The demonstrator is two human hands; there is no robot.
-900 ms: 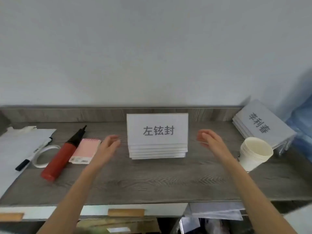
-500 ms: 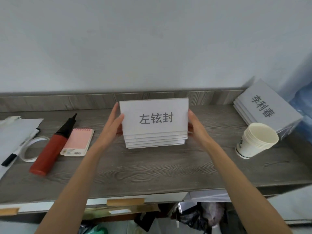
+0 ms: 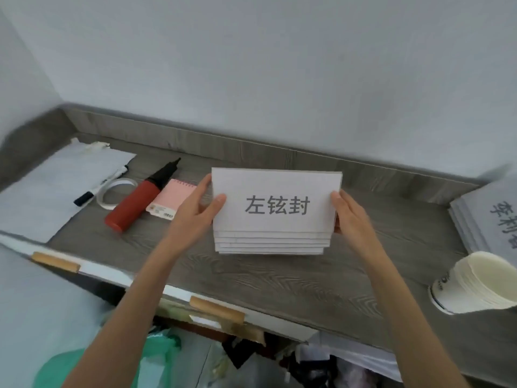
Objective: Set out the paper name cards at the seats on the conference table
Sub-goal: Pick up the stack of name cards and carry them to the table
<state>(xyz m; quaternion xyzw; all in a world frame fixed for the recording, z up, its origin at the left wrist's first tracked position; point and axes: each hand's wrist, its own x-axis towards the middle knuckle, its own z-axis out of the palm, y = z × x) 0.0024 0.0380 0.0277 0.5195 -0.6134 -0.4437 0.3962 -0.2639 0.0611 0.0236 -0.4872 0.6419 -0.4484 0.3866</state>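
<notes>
While both of our hands bracket the stack of name cards [image 3: 272,219], we can see why the hold is two-sided: the cards are several folded tents nested one over another, and a squeeze from each end keeps them from sliding apart. Our left hand [image 3: 195,217] has its thumb laid on the front face at nine o'clock of the printed name, fingers curled behind the stack's left edge. Our right hand [image 3: 349,217] mirrors it at three o'clock, thumb on the front, fingers wrapped round the back. Whether the bottom edge is on the grey wood shelf [image 3: 279,281] or just above it, we cannot tell.

Off at nine o'clock from the stack lie the pink notepad [image 3: 172,201], the red hand pump [image 3: 137,203], a ring of tape [image 3: 113,193] and a marker [image 3: 98,186] on white paper [image 3: 47,191], all well apart from our grip. At three o'clock a second pile of name cards [image 3: 486,219] leans at the shelf's end, and a nest of paper cups [image 3: 475,287] lies on its side at four o'clock.

No conference table is in view, so we judge the setting-out has not begun; this grip looks like the gathering step. Carrying them level should keep the nested tents together.
</notes>
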